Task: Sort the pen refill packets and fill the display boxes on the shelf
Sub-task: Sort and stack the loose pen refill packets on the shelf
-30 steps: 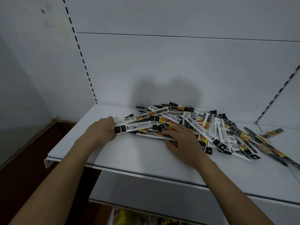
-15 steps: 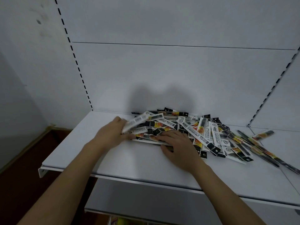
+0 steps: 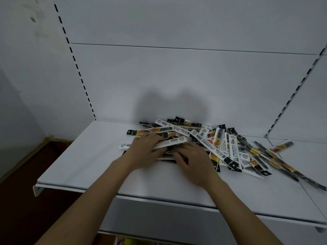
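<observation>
Reaching in from the near edge, two bare forearms, crossing the front lip of the white shelf [image 3: 92, 167]; lying below that lip, a second shelf board [image 3: 159, 216] in grey shadow, with a strip of yellow packaging [image 3: 134, 242] just showing at the bottom edge; resting on the near left part of the heap, the left hand [image 3: 145, 152], fingers curled over a long white packet [image 3: 169, 143] and pinching it against the thumb; lying just to its right, the right hand [image 3: 192, 160], palm down on the near packets, fingers bent and blurred, so impossible to tell whether gripping or only pressing; sprawling across the middle and right of the shelf, the pile of pen refill packets [image 3: 219, 144], long narrow sleeves in white, black and orange, overlapping at all angles; trailing off to the far right, a few black packets [image 3: 283, 165] lying almost flat in a fan; sitting apart near the right upright, a single packet [image 3: 281, 146]; standing behind everything, the white back panel [image 3: 177, 76], carrying the shadow of the head and arms; running up each side, slotted uprights [image 3: 77, 71].
</observation>
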Motion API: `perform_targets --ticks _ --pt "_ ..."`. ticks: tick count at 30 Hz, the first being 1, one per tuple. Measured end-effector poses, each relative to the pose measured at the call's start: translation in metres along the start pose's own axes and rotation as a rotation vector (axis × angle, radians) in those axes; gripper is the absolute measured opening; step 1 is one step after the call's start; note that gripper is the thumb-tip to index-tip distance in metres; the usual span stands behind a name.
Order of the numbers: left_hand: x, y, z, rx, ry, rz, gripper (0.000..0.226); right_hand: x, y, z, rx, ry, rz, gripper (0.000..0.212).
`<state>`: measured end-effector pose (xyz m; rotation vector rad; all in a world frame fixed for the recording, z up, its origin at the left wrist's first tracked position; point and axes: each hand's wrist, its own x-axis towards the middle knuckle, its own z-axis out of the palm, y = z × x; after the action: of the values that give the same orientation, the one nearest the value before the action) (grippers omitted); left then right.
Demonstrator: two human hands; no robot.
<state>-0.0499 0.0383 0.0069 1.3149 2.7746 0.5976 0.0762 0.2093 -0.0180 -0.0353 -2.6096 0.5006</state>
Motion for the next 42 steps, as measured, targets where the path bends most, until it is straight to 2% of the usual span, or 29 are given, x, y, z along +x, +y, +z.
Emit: perform_targets --ticks 3,5,7,10,15,17,20,22,25,27,29,33,35,37,39,42 --pt "-0.002 0.012 0.008 0.161 0.01 0.023 0.108 0.0 0.001 -0.004 -0.035 -0.071 0.139 0.06" --pt "-0.002 0.013 0.014 0.228 0.009 0.07 0.114 -0.002 0.002 -0.006 -0.137 -0.106 0.168 0.063" --pt "-0.002 0.012 0.019 0.206 0.001 0.087 0.099 -0.003 0.006 -0.007 -0.229 -0.105 0.204 0.063" --pt "-0.002 0.007 0.02 0.15 0.001 0.112 0.073 -0.002 0.009 -0.008 -0.161 -0.051 0.353 0.056" --pt "-0.011 -0.032 0.006 0.061 0.041 0.122 0.066 -0.003 0.016 -0.008 0.038 0.158 0.421 0.051" --pt "-0.016 -0.038 0.003 0.034 0.075 0.122 0.063 -0.002 0.016 -0.008 0.089 0.246 0.443 0.035" --pt "-0.024 -0.029 0.005 0.037 0.111 0.154 0.058 -0.004 0.013 -0.01 0.054 0.308 0.317 0.015" --pt "-0.026 -0.022 0.009 0.055 0.132 0.185 0.056 -0.007 0.013 -0.012 0.052 0.235 0.202 0.012" --pt "-0.026 -0.02 0.009 0.055 0.091 0.168 0.061 -0.012 0.016 -0.018 0.01 -0.049 0.103 0.037" --pt "-0.027 -0.02 0.007 0.036 0.073 0.174 0.053 -0.012 0.021 -0.024 -0.008 -0.152 0.097 0.042" --pt "-0.027 -0.018 0.004 0.026 0.063 0.18 0.042 -0.01 0.027 -0.027 -0.048 -0.15 0.103 0.039" --pt "-0.027 -0.013 0.005 0.07 0.057 0.203 0.038 0.002 0.029 -0.03 -0.093 -0.152 0.121 0.023" --pt "-0.029 -0.013 0.006 0.075 0.089 0.236 0.041 0.007 0.027 -0.03 -0.084 -0.098 0.091 0.014" --pt "-0.032 -0.014 0.009 0.08 0.137 0.272 0.043 0.009 0.023 -0.032 -0.071 0.044 0.06 0.012" --pt "-0.032 -0.016 0.011 0.101 0.177 0.297 0.046 0.011 0.015 -0.036 0.009 0.189 0.111 0.014" --pt "-0.031 -0.009 0.009 0.103 0.103 0.232 0.075 0.016 -0.001 -0.04 0.113 0.358 0.111 0.015"
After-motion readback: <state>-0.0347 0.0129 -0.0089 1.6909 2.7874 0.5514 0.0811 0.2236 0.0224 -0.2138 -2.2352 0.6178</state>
